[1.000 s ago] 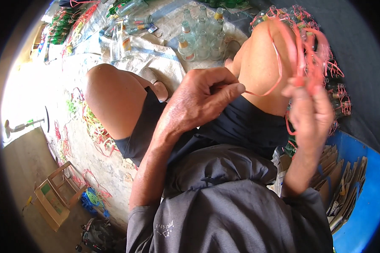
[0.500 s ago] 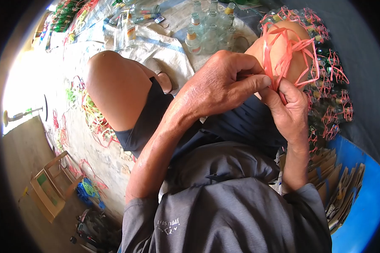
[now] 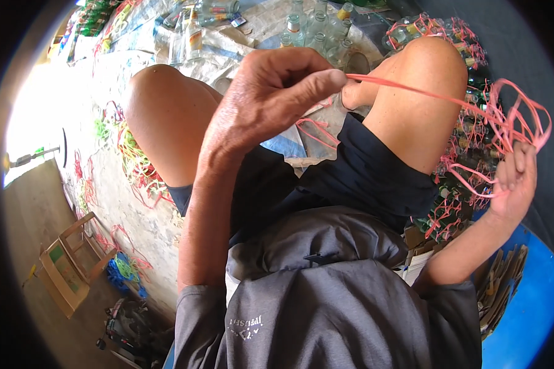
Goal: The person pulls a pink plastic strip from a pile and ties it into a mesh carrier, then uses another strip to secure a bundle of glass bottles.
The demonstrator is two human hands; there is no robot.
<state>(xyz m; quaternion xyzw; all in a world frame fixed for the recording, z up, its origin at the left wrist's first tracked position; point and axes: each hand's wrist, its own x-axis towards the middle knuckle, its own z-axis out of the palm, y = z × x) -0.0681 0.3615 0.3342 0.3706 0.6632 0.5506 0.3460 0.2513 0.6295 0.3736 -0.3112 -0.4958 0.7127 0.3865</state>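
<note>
My left hand is raised over the gap between my knees, thumb and forefinger pinched on one end of a pink plastic string. The string runs fairly taut across my right knee to my right hand, which is out to the right with its fingers closed around it. Above that hand stands a bunch of pink loops, and another loop hangs to its left. Beneath my left hand, more pink string shows low between my legs. Behind the right hand are rows of bottles tied with pink string.
Clear glass bottles stand ahead on a pale sheet, with others lying farther left. Tangled coloured strings lie on the floor to the left. A small wooden frame is at the lower left. Folded cardboard sits by a blue surface at right.
My hands were together over the right knee and are now far apart. The right moved outward with the pink loops, the left moved leftward, and the string is drawn out between them.
</note>
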